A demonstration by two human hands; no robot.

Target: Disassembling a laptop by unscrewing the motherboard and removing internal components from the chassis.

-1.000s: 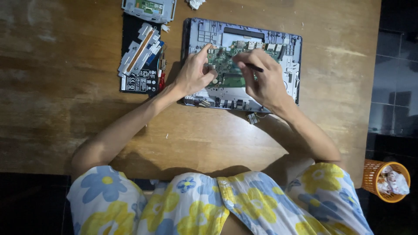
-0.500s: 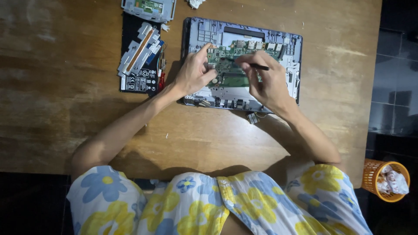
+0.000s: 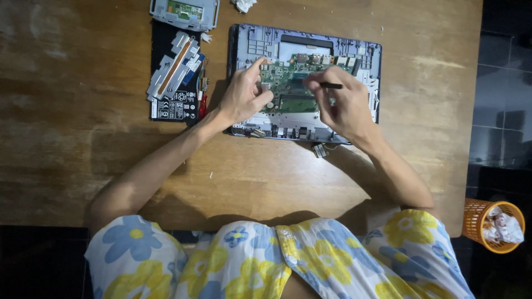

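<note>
While the wooden table [image 3: 111, 138] carries everything above a dark tiled floor, I see the opened laptop chassis [image 3: 366, 55] lying flat. My left hand [image 3: 241, 99] spreads on its green circuit board [image 3: 288, 80], seemingly bracing it, as my right hand [image 3: 343, 105] pinches a slim black tool [image 3: 331, 85] over it.

The view is dim and warm-toned; light falls from above onto the wooden table [image 3: 111, 111], brightest near its middle; the corners and the floor at the right sink into near black; soft shadows trail from both arms toward the table's near edge; focus is fairly sharp, with mild grain and no glare.
</note>
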